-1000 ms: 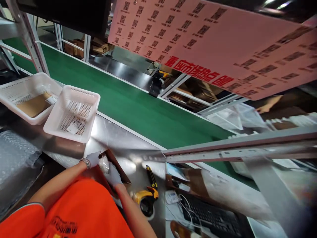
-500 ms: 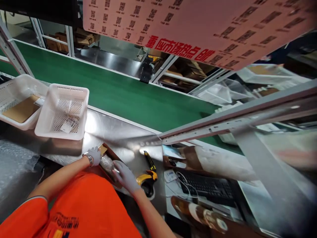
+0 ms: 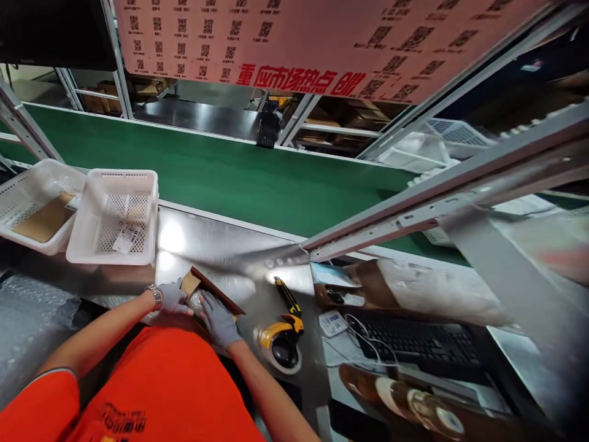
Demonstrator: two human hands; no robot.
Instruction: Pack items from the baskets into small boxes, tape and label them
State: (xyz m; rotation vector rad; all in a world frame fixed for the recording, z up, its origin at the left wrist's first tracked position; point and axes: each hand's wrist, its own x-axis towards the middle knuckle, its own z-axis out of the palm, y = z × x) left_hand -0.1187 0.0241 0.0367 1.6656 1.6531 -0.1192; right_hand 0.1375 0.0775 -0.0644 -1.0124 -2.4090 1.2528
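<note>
1. Bubble-wrapped bundle (image 3: 196, 301) lies in the open cardboard box (image 3: 223, 293), partly beneath the right hand (image 3: 219, 319). That grip is nearly flat, fingers extended over the wrap without visibly closing around it; uneven pressure could tilt the bundle or crush its contents.
2. Left hand (image 3: 172, 299) is at the box's left end, fingers partly spread; whether they pinch anything, I cannot tell. If they hold loosely, a push could skid the box across the smooth metal surface (image 3: 207, 236).
3. Tan cardboard flap (image 3: 190, 281), beside the left fingers, could fold inward and catch on the wrap.
4. Utility knife (image 3: 288, 296) and tape dispenser (image 3: 283, 350) lie near the right forearm; a wide elbow swing could knock either.
</note>
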